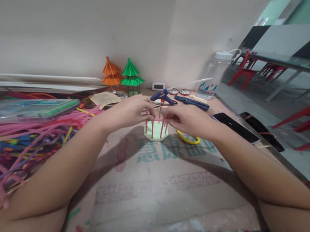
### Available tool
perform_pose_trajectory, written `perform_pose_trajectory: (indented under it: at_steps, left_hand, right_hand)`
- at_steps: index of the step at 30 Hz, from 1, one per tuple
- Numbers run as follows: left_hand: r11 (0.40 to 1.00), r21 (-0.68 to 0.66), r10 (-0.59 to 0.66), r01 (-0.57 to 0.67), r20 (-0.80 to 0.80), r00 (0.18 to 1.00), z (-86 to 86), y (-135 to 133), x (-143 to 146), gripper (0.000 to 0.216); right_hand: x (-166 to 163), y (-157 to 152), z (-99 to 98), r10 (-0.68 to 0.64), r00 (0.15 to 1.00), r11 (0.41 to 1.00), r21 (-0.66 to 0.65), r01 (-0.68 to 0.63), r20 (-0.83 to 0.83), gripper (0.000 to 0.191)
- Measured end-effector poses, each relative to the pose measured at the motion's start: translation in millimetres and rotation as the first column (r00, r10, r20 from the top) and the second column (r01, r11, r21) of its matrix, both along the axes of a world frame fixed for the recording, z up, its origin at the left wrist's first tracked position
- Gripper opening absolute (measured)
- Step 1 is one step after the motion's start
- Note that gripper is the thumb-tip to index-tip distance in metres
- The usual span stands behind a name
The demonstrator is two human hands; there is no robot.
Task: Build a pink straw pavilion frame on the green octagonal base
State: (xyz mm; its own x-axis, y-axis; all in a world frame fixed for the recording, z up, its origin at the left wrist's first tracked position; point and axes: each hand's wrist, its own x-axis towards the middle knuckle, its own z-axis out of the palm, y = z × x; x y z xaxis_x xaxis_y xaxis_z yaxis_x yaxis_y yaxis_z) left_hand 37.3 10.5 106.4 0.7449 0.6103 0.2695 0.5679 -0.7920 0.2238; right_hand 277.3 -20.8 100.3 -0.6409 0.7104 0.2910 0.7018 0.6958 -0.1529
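A small model stands on the table in front of me: a pale green, many-sided base (pixel 156 134) with several thin pink sticks (pixel 152 129) upright around its edge. A thin pink crosspiece (pixel 158 120) runs between the stick tops. My left hand (pixel 140 110) is closed in a pinch at the left end of this crosspiece, at the top of the sticks. Opposite it, my right hand (pixel 183 119) pinches at the right end. The fingers hide the exact contact points. Behind the hands lies a blue glue gun (pixel 163 96).
Left lie heaped pink and coloured strips (pixel 34 142) and a clear plastic case (pixel 30 109). Orange (pixel 111 73) and green (pixel 132 75) paper pagodas stand behind. Right are a yellow ring (pixel 187 138), a phone (pixel 235 127), a blue tool (pixel 192 102) and a water bottle (pixel 213 76).
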Motion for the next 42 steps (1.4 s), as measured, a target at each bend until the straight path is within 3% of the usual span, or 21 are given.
perform_pose_trajectory:
  at_steps: [17, 24, 42]
  left_hand:
    - [0.999, -0.003, -0.041, 0.041, 0.02, 0.999, 2.5, -3.7, 1.2, 0.007]
    - [0.997, 0.007, -0.079, 0.078, 0.047, 0.996, 1.3, -1.7, 1.6, 0.008]
    - [0.998, -0.014, -0.053, 0.054, 0.037, 0.998, 3.4, -4.5, 2.5, 0.009]
  right_hand:
    - [-1.0, -1.3, 1.5, 0.021, 0.999, 1.0, -0.012, -0.02, 0.045, 0.015]
    - [-1.8, -0.5, -3.1, 0.0, 0.998, 0.999, 0.046, -0.003, 0.06, 0.014]
    - [-3.5, -4.0, -2.9, 0.017, 0.998, 0.998, 0.065, -0.021, 0.063, 0.011]
